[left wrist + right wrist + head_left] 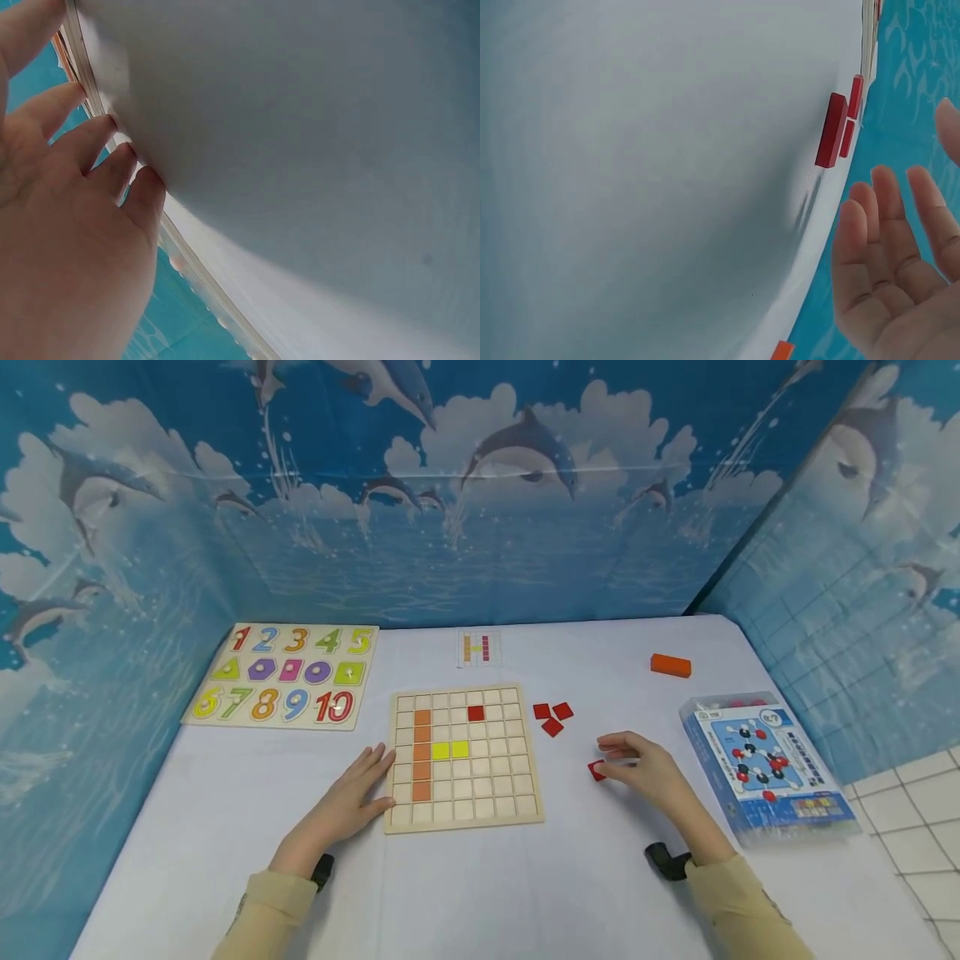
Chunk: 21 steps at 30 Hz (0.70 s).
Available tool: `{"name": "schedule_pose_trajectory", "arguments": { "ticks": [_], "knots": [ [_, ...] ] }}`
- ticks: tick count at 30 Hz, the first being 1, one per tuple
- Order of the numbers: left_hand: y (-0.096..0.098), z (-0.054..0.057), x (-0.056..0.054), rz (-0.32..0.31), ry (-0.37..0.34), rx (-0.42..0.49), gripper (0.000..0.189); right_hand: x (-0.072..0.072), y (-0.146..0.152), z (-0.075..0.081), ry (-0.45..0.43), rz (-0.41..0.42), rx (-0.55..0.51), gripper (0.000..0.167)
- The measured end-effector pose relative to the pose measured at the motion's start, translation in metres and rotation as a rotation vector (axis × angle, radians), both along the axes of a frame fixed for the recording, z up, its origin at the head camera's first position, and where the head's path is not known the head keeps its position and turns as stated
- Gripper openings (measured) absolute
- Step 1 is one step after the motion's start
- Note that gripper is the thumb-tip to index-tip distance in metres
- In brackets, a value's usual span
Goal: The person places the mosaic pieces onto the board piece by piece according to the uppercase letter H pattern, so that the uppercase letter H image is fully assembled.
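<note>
Left hand (pixel 347 797), fingers spread, touches grid board (pixel 462 811); right hand (pixel 652 772), fingers apart, near red tile (pixel 595 769); puzzle (pixel 344 648): 1–10; box (pixel 772 793): 化学

The pale grid board (pixel 483 787) lies flat, five orange tiles (pixel 422 752) columned at nine o'clock, two yellow tiles (pixel 450 750) beside them, one red tile (pixel 476 713) towards twelve; three loose red tiles (pixel 552 727) at two, a fourth loose tile (pixel 595 770) at three!
</note>
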<state>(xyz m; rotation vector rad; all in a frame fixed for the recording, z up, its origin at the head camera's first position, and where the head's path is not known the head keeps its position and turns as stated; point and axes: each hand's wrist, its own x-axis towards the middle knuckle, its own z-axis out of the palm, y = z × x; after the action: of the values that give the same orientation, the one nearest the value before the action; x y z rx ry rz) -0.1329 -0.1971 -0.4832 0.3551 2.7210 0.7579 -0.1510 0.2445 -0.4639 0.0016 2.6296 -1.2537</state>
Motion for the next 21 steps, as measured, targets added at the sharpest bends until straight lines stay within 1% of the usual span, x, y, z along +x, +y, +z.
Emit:
{"name": "schedule_pose_trajectory", "arguments": {
  "ticks": [7, 10, 13, 18, 21],
  "knots": [
    [-0.0007, -0.0043, 0.0007, -0.007, 0.000, 0.004, 0.076, -0.0027, -0.0033, -0.0013, -0.049, 0.007, 0.046, 0.044],
    [-0.0012, -0.0049, 0.0009, -0.010, 0.004, 0.006, 0.076, -0.0031, -0.0052, -0.0029, -0.063, 0.004, 0.062, 0.044],
    [-0.0015, -0.0053, 0.0006, -0.012, 0.006, 0.008, 0.075, -0.0036, -0.0052, -0.0039, -0.072, 0.017, 0.077, 0.043],
    [-0.0010, -0.0028, 0.0010, -0.013, -0.003, 0.008, 0.075, -0.0039, -0.0056, -0.0049, -0.107, 0.053, 0.123, 0.043],
    [-0.0017, -0.0005, 0.0014, -0.015, -0.003, 0.004, 0.074, -0.0040, -0.0082, -0.0058, -0.111, 0.065, 0.163, 0.043]
  ]
}}
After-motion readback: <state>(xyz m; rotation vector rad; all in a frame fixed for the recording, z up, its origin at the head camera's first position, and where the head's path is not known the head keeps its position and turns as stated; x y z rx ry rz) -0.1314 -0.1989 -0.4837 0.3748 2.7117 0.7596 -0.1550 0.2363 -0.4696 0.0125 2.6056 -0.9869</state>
